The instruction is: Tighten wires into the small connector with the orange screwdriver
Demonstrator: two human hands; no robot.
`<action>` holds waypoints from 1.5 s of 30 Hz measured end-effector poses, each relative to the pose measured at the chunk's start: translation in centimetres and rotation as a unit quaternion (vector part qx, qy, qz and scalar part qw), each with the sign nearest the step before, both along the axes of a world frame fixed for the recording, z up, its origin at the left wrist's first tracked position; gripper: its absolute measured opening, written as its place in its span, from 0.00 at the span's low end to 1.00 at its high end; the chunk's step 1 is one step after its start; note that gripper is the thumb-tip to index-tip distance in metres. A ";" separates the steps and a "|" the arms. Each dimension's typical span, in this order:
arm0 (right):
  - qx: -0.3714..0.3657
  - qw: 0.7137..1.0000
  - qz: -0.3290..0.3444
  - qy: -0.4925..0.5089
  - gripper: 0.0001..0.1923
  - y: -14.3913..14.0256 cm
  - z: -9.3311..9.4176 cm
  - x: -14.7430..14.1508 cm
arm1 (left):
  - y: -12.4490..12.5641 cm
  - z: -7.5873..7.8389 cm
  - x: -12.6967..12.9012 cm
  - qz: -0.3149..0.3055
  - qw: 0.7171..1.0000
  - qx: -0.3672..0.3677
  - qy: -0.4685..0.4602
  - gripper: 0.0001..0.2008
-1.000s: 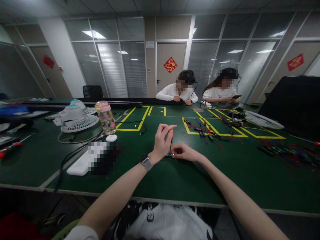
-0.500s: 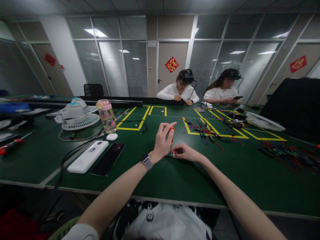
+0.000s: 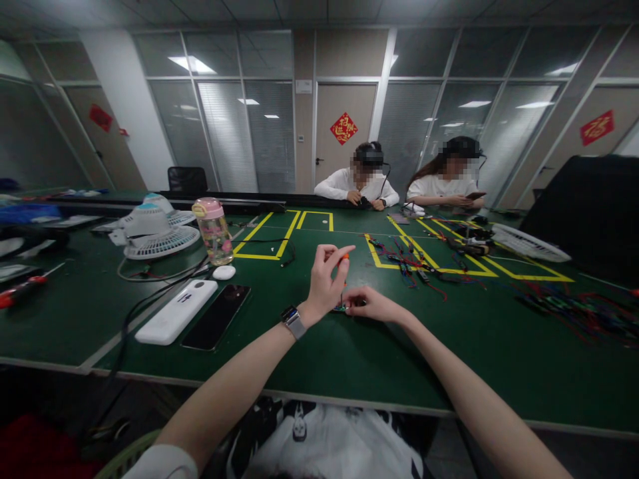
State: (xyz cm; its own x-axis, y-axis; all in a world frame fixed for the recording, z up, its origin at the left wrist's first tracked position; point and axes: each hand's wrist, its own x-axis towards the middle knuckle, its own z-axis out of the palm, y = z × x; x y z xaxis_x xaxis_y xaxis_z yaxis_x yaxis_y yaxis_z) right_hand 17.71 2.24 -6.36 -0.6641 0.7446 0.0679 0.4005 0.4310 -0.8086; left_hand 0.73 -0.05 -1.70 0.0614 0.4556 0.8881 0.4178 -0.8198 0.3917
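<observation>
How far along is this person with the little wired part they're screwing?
Hard to tell what is finished. In hand: the left hand holds a small orange-handled screwdriver upright over a small wired part, which the right hand steadies on the green table. Left, it seems: a heap of similar wired parts lies beyond.
</observation>
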 end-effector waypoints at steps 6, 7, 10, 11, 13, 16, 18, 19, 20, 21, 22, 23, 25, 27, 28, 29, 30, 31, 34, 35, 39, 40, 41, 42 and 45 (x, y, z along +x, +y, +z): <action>0.000 1.000 0.001 0.005 0.14 0.2 -0.2 0.0 | 0.1 0.1 0.0 -0.059 0.998 -0.018 -0.010 0.16; 0.003 1.000 0.001 0.005 0.13 0.2 -0.2 0.0 | 0.1 0.1 0.0 -0.056 0.998 -0.018 -0.010 0.15; 0.003 1.000 0.002 0.006 0.13 0.1 -0.1 0.0 | 0.0 0.1 0.0 -0.030 0.999 -0.006 -0.009 0.13; 0.001 1.000 0.002 0.007 0.13 0.0 -0.1 0.0 | 0.0 0.1 0.1 -0.020 1.000 0.000 -0.008 0.12; -0.003 1.000 0.002 0.009 0.13 0.0 0.0 0.0 | -0.1 0.1 0.1 -0.007 1.000 0.007 -0.005 0.11; -0.004 1.000 0.004 0.013 0.11 -0.1 0.0 -0.1 | -0.2 0.0 0.1 -0.024 1.000 0.002 0.005 0.14; -0.005 1.000 0.006 0.018 0.11 0.0 -0.1 -0.1 | -0.2 0.1 0.1 -0.050 0.999 -0.008 0.007 0.16; -0.005 1.000 0.008 0.019 0.11 0.0 -0.1 -0.1 | -0.2 0.1 0.0 -0.061 0.998 -0.013 0.006 0.17; -0.006 1.000 0.008 0.018 0.11 0.0 -0.1 -0.1 | -0.2 0.1 0.0 -0.069 0.997 -0.016 0.003 0.17; -0.006 1.000 0.008 0.016 0.11 0.0 -0.1 -0.1 | -0.2 0.1 0.0 -0.072 0.997 -0.017 0.000 0.17; -0.006 1.000 0.008 0.014 0.11 0.0 -0.1 -0.1 | -0.2 0.1 0.0 -0.070 0.997 -0.015 -0.002 0.16; -0.004 1.000 0.008 0.013 0.11 0.0 -0.1 -0.1 | -0.2 0.1 0.0 -0.062 0.998 -0.010 -0.003 0.16; -0.003 1.000 0.009 0.012 0.11 -0.1 0.0 -0.1 | -0.1 0.0 0.1 -0.034 0.999 0.006 -0.003 0.13; -0.005 1.000 0.010 0.011 0.09 -0.1 0.1 -0.1 | -0.1 -0.1 0.2 -0.002 1.000 0.023 -0.007 0.11; -0.006 1.000 0.010 0.010 0.09 -0.1 0.2 -0.1 | -0.2 -0.1 0.3 0.010 0.999 0.030 -0.010 0.11; -0.007 1.000 0.010 0.009 0.09 -0.1 0.2 -0.1 | -0.2 -0.1 0.3 0.015 0.999 0.034 -0.012 0.11; -0.007 1.000 0.010 0.009 0.09 -0.1 0.1 -0.1 | -0.3 -0.2 0.4 0.014 0.999 0.034 -0.011 0.12; -0.006 1.000 0.009 0.010 0.09 -0.1 0.1 -0.1 | -0.3 -0.1 0.4 0.006 0.999 0.030 -0.008 0.12; -0.003 1.000 0.007 0.015 0.11 0.1 -0.2 0.0 | -0.5 0.0 0.3 -0.034 0.999 0.010 0.002 0.15; -0.003 1.000 0.007 0.016 0.12 0.1 -0.3 0.0 | -0.5 0.0 0.3 -0.045 0.999 0.005 0.003 0.17; -0.009 1.000 0.006 0.018 0.13 0.2 -0.3 0.0 | -0.3 0.0 0.2 -0.045 0.999 0.007 -0.006 0.15; -0.010 1.000 0.005 0.019 0.13 0.1 -0.3 0.0 | -0.2 -0.1 0.2 -0.032 0.999 0.011 -0.009 0.14; -0.011 1.000 0.005 0.018 0.13 0.1 -0.2 0.0 | -0.2 -0.1 0.2 -0.017 1.000 0.015 -0.012 0.13; -0.010 1.000 0.005 0.017 0.12 0.1 -0.2 0.0 | -0.2 -0.1 0.3 -0.004 1.000 0.020 -0.013 0.12; -0.002 1.000 0.007 0.015 0.11 0.0 -0.1 0.0 | -0.2 -0.1 0.2 0.007 1.000 0.019 -0.004 0.12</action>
State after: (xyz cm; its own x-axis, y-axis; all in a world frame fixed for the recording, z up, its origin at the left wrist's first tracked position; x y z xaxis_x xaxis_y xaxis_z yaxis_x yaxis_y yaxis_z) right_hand 17.69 2.27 -6.42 -0.6727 0.7351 0.0840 0.3703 0.4329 -0.8219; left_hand 0.97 -0.30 -1.84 0.0476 0.4229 0.9049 0.4260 -0.8280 0.3645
